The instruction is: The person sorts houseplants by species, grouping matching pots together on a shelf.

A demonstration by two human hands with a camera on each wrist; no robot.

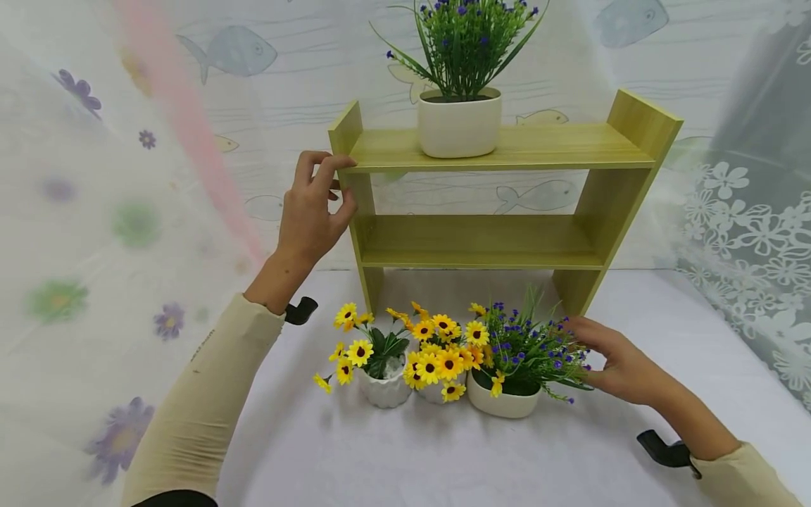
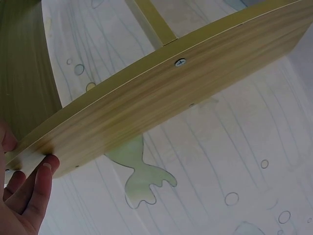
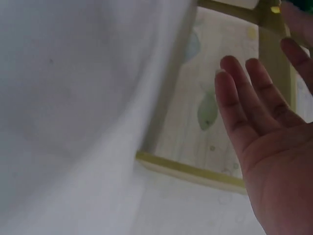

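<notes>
My left hand (image 1: 313, 211) grips the upper left side panel of a light wooden shelf (image 1: 481, 243). In the left wrist view, the left hand's fingertips (image 2: 43, 169) lie against the panel's outer face, with a finger over the inner side. My right hand (image 1: 624, 362) reaches to the purple-flowered plant (image 1: 526, 345) in a low white oval pot. Leaves partly hide those fingertips; the right wrist view shows the right hand (image 3: 279, 142) with palm and fingers extended. Left of that plant stand two yellow-flowered plants, one in a ribbed white pot (image 1: 385, 387), the other's flowers (image 1: 443, 352) covering its pot.
Another purple-flowered plant in a white pot (image 1: 459, 125) stands on the top board. The shelf stands on a white-covered table (image 1: 405, 465), behind the lower pots. Patterned curtains (image 1: 127, 246) hang at the back and left; lace fabric (image 1: 760, 232) hangs at the right.
</notes>
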